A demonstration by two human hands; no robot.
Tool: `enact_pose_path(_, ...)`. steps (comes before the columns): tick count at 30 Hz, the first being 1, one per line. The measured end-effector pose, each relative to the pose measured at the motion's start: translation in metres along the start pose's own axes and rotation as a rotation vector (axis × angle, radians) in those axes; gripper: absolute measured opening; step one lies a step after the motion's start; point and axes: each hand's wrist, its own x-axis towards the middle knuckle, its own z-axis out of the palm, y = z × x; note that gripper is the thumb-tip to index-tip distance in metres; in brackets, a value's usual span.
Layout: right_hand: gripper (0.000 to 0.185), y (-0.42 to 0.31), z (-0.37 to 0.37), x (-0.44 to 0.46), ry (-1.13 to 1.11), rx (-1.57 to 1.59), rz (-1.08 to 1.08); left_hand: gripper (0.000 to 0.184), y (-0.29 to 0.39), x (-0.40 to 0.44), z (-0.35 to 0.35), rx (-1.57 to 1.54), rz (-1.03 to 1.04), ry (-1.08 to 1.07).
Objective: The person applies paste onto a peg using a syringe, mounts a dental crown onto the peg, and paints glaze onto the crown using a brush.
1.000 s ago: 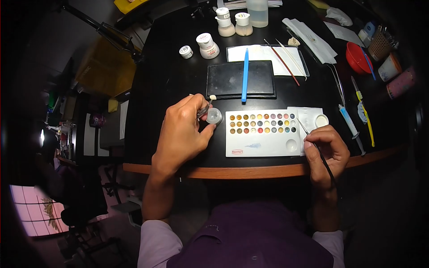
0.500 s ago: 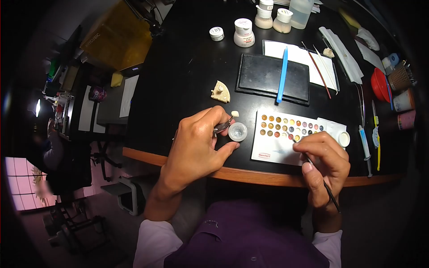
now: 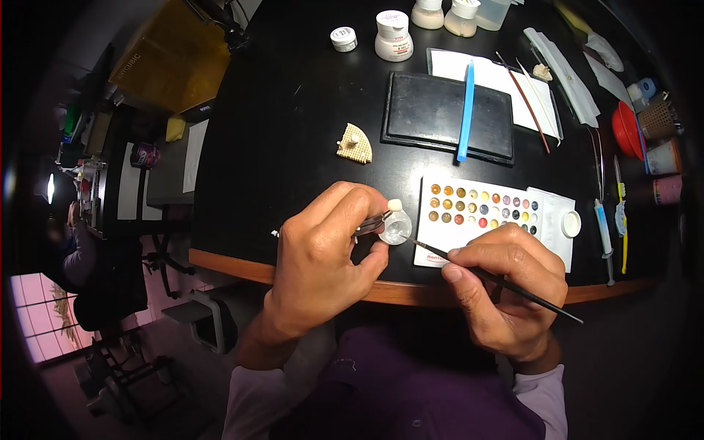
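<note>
My left hand (image 3: pixel 323 246) is closed around metal tweezers (image 3: pixel 369 225), whose tips grip a small white tooth crown (image 3: pixel 394 205). The same fingers also hold a small clear cup (image 3: pixel 396 229) just below the crown. In my right hand (image 3: pixel 510 282) is a thin dark paintbrush (image 3: pixel 532 295), pinched near its front end. Its tip reaches to the cup, at or inside the rim. Beneath and beyond the brush lies a white palette (image 3: pixel 444 236) with rows of coloured stain wells. A honeycomb firing tray (image 3: pixel 356 149) with a peg rests beyond my left hand.
A black slab (image 3: pixel 425 117) carries a blue stick (image 3: pixel 466 110). White jars (image 3: pixel 394 37) stand at the back. Brushes (image 3: pixel 522 99) lie on white paper, with a syringe (image 3: pixel 603 231) and red bowl (image 3: pixel 625 130) to the right. A wooden edge (image 3: pixel 235 265) borders the table.
My right hand has moved the brush from over the palette leftward, so its tip is now at the clear cup. My left hand still holds the tweezers and cup. The view has shifted slightly.
</note>
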Motion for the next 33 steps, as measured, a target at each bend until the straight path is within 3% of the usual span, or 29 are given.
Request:
enact_pose_path(17,0.014,0.023,0.034,-0.018,0.124,-0.098,-0.236,0.035,0.004,0.000,0.004,0.045,0.034,-0.008)
enact_pose_path(33,0.011,0.018,0.035,-0.016,0.130,-0.090,-0.138,0.036,0.006,0.000,0.005,0.034,0.044,-0.019)
